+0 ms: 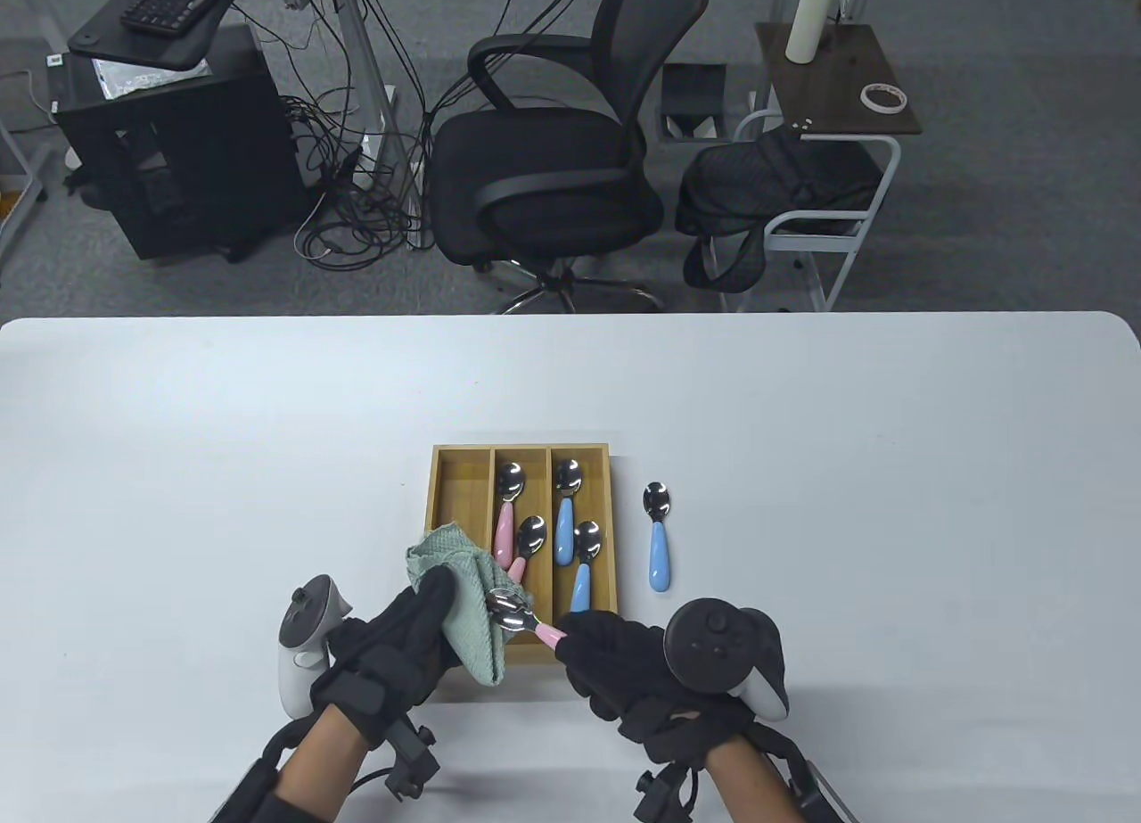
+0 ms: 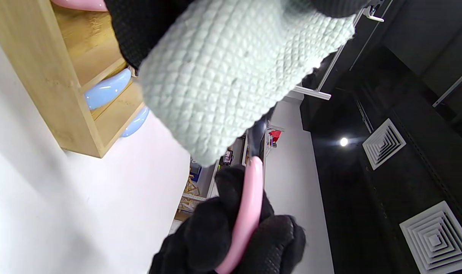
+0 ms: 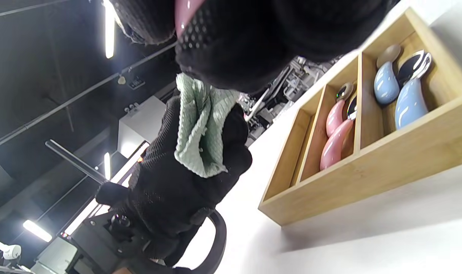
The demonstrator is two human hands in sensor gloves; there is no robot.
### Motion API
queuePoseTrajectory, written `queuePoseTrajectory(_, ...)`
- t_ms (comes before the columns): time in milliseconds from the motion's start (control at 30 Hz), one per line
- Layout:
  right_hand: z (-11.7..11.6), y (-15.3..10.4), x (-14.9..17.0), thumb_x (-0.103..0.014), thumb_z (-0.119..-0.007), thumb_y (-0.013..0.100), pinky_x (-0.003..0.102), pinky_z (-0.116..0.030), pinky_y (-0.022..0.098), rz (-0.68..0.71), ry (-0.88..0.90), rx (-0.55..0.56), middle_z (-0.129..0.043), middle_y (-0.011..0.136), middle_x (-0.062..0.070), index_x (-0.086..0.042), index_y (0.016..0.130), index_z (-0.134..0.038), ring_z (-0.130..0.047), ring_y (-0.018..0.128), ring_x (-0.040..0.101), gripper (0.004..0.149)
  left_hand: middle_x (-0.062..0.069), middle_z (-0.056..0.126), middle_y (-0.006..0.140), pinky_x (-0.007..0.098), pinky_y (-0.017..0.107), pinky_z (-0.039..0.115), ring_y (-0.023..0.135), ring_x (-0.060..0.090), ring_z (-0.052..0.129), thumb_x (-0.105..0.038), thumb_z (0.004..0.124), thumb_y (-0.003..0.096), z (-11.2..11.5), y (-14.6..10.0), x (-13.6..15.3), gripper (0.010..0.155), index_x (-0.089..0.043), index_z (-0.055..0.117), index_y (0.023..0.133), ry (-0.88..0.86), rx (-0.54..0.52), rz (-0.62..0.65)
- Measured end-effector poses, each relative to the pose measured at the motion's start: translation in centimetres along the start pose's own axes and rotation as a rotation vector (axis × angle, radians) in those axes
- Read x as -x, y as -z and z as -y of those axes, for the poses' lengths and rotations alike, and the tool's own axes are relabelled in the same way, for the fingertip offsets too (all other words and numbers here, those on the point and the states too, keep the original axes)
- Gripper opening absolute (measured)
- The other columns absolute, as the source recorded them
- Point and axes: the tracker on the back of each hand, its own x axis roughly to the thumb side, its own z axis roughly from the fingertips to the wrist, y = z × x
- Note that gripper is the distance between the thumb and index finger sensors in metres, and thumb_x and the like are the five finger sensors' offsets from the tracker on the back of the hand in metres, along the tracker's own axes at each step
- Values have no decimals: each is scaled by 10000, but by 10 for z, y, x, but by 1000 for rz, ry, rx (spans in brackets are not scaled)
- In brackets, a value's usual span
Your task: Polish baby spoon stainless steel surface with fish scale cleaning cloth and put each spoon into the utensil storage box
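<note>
My left hand [image 1: 419,622] grips a folded pale green cloth [image 1: 463,591] over the near end of the wooden utensil box [image 1: 461,456]. Against the cloth lies the steel bowl of a pink-handled spoon [image 1: 513,613], whose handle my right hand [image 1: 615,658] holds in curled fingers. In the left wrist view the cloth [image 2: 231,76] hides the bowl and the pink handle [image 2: 250,201] runs into the right glove. The box's middle slot holds two pink spoons [image 1: 506,520]; its right slot holds two blue spoons [image 1: 566,520]. The left slot looks bare. One blue spoon [image 1: 658,538] lies on the table right of the box.
The white table [image 1: 891,502] stretches wide on both sides of the box. Beyond its far edge stand an office chair [image 1: 553,145], a computer tower and a side table with a bag.
</note>
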Motion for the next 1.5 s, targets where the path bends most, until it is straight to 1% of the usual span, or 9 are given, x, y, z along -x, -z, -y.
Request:
queuePoseTrajectory(300,-12,0,2,-480,-599,648,241,-898,266,0,17,-68,-888,689,3,-53,968,-678,-969,346,80,540,71,816,1002,448,645,827,842,258,967,-554,543,631,9,3,1,615,-143,622,1081,7,79,5)
queuePoseTrajectory(400,-20,1,0,-486,-586,648,233,-899,273,33,-29,-61,-881,698,-6,-61,972,-668,-968,354,72,540,97,840,970,445,609,851,791,260,995,-526,652,619,22,3,0,604,-115,654,1062,97,110,-14)
queuePoseTrajectory(533,-30,1,-2,-495,-582,645,235,-897,279,44,-32,-103,-867,711,-4,-63,979,-647,-965,363,76,550,1,947,770,358,479,933,570,118,1080,-571,782,519,30,-4,-11,582,-158,766,929,387,-68,24)
queuePoseTrajectory(667,-33,2,0,-519,-608,633,243,-899,302,19,-146,-93,-851,765,28,-50,1012,-609,-969,402,95,603,-16,981,680,322,411,960,483,72,1099,-593,761,520,26,-11,-20,574,-139,815,867,476,-211,46)
queuePoseTrajectory(733,-33,2,1,-511,-607,633,237,-902,300,18,-181,-67,-855,756,18,-61,1005,-623,-970,399,87,584,14,1006,668,321,393,973,465,85,1121,-549,717,564,24,-12,-20,556,-96,832,866,484,-223,27)
queuePoseTrajectory(900,-30,1,1,-489,-578,642,240,-896,289,4,-177,-13,-848,729,12,-68,994,-634,-958,384,84,552,122,943,814,371,463,957,598,187,1106,-430,645,627,23,-6,-11,544,-23,724,979,265,-76,-15)
queuePoseTrajectory(1167,-30,3,12,-486,-562,644,250,-889,295,-22,-150,-71,-840,733,12,-73,996,-627,-952,389,95,547,159,860,930,400,528,927,709,243,1061,-314,765,613,23,-1,-4,531,-31,642,1045,173,-11,-52)
queuePoseTrajectory(1300,-37,3,9,-486,-559,644,252,-889,298,-6,-159,-113,-841,735,8,-74,996,-625,-954,390,98,546,80,914,860,369,500,941,641,166,1084,-425,867,535,24,-4,-7,576,-107,716,990,297,-91,-41)
queuePoseTrajectory(1500,-41,3,7,-486,-548,644,252,-890,300,5,-201,-115,-840,735,6,-74,998,-622,-955,391,98,548,15,976,724,350,447,950,525,106,1101,-563,842,496,25,-9,-12,592,-127,800,894,478,-197,-25)
